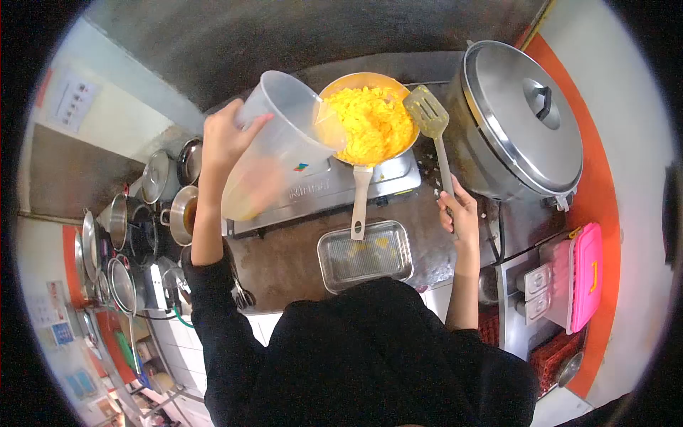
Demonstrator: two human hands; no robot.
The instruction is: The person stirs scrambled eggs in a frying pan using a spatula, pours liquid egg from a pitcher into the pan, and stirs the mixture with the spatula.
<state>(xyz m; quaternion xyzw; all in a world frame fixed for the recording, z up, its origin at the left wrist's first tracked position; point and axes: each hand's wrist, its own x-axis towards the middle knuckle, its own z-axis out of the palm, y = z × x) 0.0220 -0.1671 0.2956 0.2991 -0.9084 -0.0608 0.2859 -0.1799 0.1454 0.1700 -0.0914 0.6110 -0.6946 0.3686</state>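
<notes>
Head view: a clear jug (283,146) is held left of the pan (383,80), long axis slanting mouth-first toward it, by the outstretched left hand (231,132) clenched near its rim; a spatula (442,153), blade forward, is gripped in the right hand (461,212).

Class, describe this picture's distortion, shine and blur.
Head view: dark corners frame it, and the orange wall stripe bows outward; head view: the pot lid carries a soft sheen; head view: the lower end of the plastic pitcher looks smeared.
</notes>
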